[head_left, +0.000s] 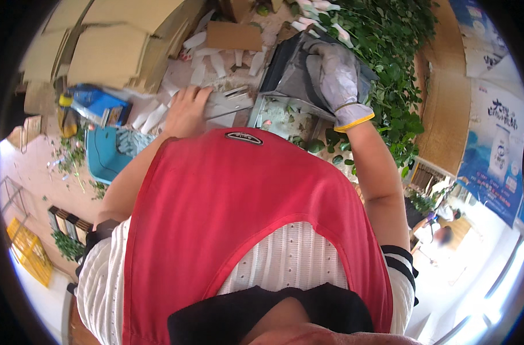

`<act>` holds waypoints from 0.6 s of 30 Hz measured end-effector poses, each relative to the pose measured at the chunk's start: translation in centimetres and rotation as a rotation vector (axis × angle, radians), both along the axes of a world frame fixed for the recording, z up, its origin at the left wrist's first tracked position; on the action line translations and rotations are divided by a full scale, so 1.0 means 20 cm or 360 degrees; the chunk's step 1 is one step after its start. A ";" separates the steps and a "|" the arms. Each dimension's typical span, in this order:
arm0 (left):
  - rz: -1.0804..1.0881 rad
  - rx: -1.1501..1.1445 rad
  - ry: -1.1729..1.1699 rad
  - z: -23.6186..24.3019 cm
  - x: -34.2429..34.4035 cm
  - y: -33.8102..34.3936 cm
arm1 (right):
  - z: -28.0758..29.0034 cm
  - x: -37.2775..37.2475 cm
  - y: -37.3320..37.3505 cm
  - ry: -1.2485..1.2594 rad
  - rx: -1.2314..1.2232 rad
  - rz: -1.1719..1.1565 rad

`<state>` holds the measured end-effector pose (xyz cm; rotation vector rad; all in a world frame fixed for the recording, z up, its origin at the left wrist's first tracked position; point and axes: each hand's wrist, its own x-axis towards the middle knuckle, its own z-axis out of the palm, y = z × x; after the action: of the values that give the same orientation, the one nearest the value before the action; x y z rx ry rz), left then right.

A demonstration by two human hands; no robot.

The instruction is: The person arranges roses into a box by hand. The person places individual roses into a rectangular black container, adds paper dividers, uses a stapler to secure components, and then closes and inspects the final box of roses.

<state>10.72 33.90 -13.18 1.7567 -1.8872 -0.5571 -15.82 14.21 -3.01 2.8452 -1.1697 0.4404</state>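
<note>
My left hand is bare and rests on the worktable, its fingers stretched forward next to a stack of flat white pieces. It holds nothing that I can see. My right hand wears a pale grey glove with a yellow-edged cuff. It reaches down into a dark grey, open-topped bin, against its lining. The glove's fingertips blend into the dark surface, so their grip is hidden. Just below the bin is a clear-sided container with bits of leaf about it.
Leafy green stems heap up on the right, with pink-and-white wrapped flower heads beyond the bin. Cardboard sheets stand at the far left. Nearer are a blue box and a turquoise tub. White sleeves lie scattered ahead.
</note>
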 end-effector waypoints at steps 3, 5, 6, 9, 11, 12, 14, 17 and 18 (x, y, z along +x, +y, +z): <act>0.0009 -0.0162 0.0043 0.01 -0.14 -0.08 | 0.03 0.03 0.01 -0.0019 0.0025 0.0049; -0.0032 -0.0240 0.0055 0.00 -0.16 -0.10 | 0.05 0.04 0.02 -0.0021 0.0116 -0.0038; -0.0066 -0.0190 0.0029 -0.01 -0.16 -0.11 | 0.05 0.04 0.02 -0.0018 0.0101 -0.0020; -0.0099 -0.0255 -0.0053 0.02 -0.13 -0.14 | 0.06 0.05 0.02 0.0004 0.0088 0.0035; -0.0114 -0.0355 -0.0114 0.03 -0.12 -0.16 | 0.06 0.04 0.02 -0.0025 0.0064 0.0050; -0.0105 -0.0356 -0.0073 0.03 -0.12 -0.16 | 0.05 0.04 0.01 -0.0056 0.0041 0.0067; -0.0104 -0.0353 -0.0041 0.03 -0.13 -0.16 | 0.05 0.04 0.02 -0.0066 0.0026 0.0073; -0.0052 -0.0100 0.0237 -0.02 -0.18 -0.12 | 0.04 0.03 0.01 -0.0058 -0.0006 0.0071; -0.0071 -0.0093 0.0228 -0.01 -0.18 -0.13 | 0.04 0.03 0.01 -0.0039 -0.0018 0.0065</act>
<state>7.22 31.24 -13.33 1.5974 -1.8287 -0.6215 -15.28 14.44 -2.28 2.8663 -1.1111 0.4838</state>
